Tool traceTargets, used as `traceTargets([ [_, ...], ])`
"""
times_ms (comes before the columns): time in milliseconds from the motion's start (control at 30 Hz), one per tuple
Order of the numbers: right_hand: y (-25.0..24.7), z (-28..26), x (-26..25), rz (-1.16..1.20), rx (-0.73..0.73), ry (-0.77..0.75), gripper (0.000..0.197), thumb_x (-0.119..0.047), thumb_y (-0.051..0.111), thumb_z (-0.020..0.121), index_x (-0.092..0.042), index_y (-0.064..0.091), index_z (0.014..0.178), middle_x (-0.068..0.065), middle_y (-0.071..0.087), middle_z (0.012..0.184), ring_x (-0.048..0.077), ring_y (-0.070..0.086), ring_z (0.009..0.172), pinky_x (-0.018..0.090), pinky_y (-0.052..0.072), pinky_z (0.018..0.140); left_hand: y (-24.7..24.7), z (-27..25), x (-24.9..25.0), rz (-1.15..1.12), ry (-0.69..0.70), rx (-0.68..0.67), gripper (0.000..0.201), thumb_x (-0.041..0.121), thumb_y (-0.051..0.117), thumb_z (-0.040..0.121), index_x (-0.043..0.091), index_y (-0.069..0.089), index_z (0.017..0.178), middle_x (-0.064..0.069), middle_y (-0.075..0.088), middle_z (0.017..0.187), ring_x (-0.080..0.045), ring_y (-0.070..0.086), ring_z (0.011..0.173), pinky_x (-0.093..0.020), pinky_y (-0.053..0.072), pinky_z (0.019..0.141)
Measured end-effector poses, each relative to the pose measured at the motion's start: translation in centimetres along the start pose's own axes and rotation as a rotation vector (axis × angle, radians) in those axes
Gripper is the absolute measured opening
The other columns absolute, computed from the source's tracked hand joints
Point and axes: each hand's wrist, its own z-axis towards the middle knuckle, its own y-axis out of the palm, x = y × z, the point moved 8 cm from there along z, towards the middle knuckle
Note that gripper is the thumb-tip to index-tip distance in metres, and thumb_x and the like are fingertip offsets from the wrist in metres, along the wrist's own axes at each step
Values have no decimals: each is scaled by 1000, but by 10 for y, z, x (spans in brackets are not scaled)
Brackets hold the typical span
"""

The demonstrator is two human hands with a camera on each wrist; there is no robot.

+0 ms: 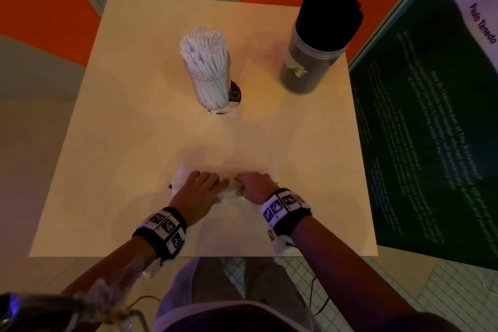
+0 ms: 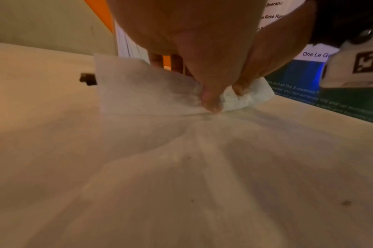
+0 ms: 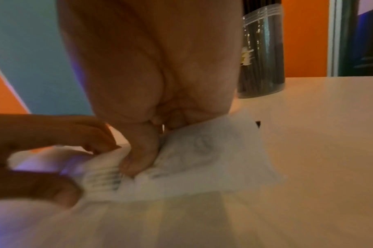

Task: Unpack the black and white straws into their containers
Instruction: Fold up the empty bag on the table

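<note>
Both hands are down at the near edge of the surface (image 1: 140, 159), working a white wrapper (image 2: 139, 90) that lies flat there. The left hand (image 1: 200, 191) pinches the crumpled middle of it: in the left wrist view the thumb (image 2: 211, 102) presses down on the paper with a finger curled in just behind. The right hand (image 1: 253, 186) pinches the same bunched-up section from the other side, thumb tip digging into a printed patch, fingers curled over. The two hands are almost touching, so this looks like a tearing or scrunching move on the packaging.

Now, the score so far. Towards the far side, the clear cup (image 1: 213, 89) stands upright and packed with white straws (image 1: 203, 46). To its right, well apart, the darker jar (image 1: 310, 62) is upright too and crammed with black straws (image 1: 330, 12). Both containers look full to the brim.

Is anything left inside the wrapper? Hard to call. A small dark bit (image 2: 88, 79) pokes out beyond its left end, with another speck at the right end in the right wrist view, but I cannot tell whether those are straw tips. No loose straws show on the surface.

My read: the task is close to done, and what remains is emptying or clearing this last wrapper, and dropping in any stragglers it hides.
</note>
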Motion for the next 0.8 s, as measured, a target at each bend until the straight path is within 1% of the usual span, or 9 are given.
traceTargets([
  [67, 2, -3, -10, -11, 81, -50, 53, -23, 61, 86, -18, 42, 135, 11, 46, 136, 31, 46, 122, 45, 36, 100, 0, 5, -8, -88, -53, 26, 47, 14, 78, 73, 15, 64, 119, -6, 65, 99, -29, 62, 88, -38, 49, 81],
  [133, 6, -14, -18, -54, 201, -120, 70, -28, 73, 76, -18, 41, 136, 12, 37, 140, 31, 37, 126, 45, 30, 104, 5, 10, -20, -246, -138, -49, 39, 11, 56, 91, 20, 56, 129, -4, 62, 116, -26, 57, 106, -34, 40, 93],
  [267, 12, -21, -14, -149, 319, -124, 43, -11, 52, 89, -17, 51, 131, 9, 54, 124, 31, 48, 115, 41, 29, 100, 10, 11, -18, -540, -202, -167, 27, 19, 42, 100, 23, 48, 126, -2, 62, 122, -24, 58, 108, -33, 44, 93],
  [333, 9, -16, -12, -127, 267, -77, 40, -9, 45, 90, -18, 54, 128, 8, 57, 123, 30, 50, 114, 41, 31, 97, 4, 6, -8, -359, -132, -92, 26, 24, 43, 100, 20, 53, 124, -4, 62, 119, -27, 58, 108, -35, 42, 92],
  [433, 8, -11, -9, -109, 116, -35, 32, -15, 49, 90, -18, 58, 120, 10, 62, 119, 31, 57, 111, 40, 40, 92, -3, -4, 10, 22, -32, -36, 47, 51, 64, 81, 17, 66, 113, -7, 65, 108, -28, 63, 96, -41, 48, 84],
  [533, 9, -13, -6, 41, 46, 25, 30, -22, 55, 90, -11, 49, 118, 16, 63, 113, 35, 62, 101, 38, 46, 79, 11, -6, 12, 37, -62, -182, 47, 45, 48, 92, 18, 48, 131, -6, 56, 118, -28, 57, 99, -37, 44, 82],
  [600, 6, -19, -9, 148, 86, 34, 30, -20, 57, 89, -10, 44, 114, 18, 65, 107, 36, 63, 95, 37, 45, 73, 12, -3, 6, -66, -121, -182, 40, 38, 39, 97, 18, 41, 131, -5, 54, 117, -26, 58, 97, -36, 45, 78],
  [700, -5, -28, -20, 400, 197, -37, 23, -15, 58, 90, -9, 46, 109, 15, 66, 100, 31, 64, 89, 28, 39, 65, 0, -2, -9, -359, -270, -77, 25, 28, 46, 94, 17, 46, 115, -6, 61, 101, -28, 60, 82, -33, 45, 67],
  [800, -13, -39, -20, 792, 217, -28, 20, -30, 56, 94, -13, 56, 105, -5, 63, 89, 7, 58, 76, 18, 38, 61, -11, -7, -33, -661, -432, 104, 10, 19, 57, 88, 16, 51, 95, -1, 61, 78, -24, 57, 69, -28, 37, 57],
])
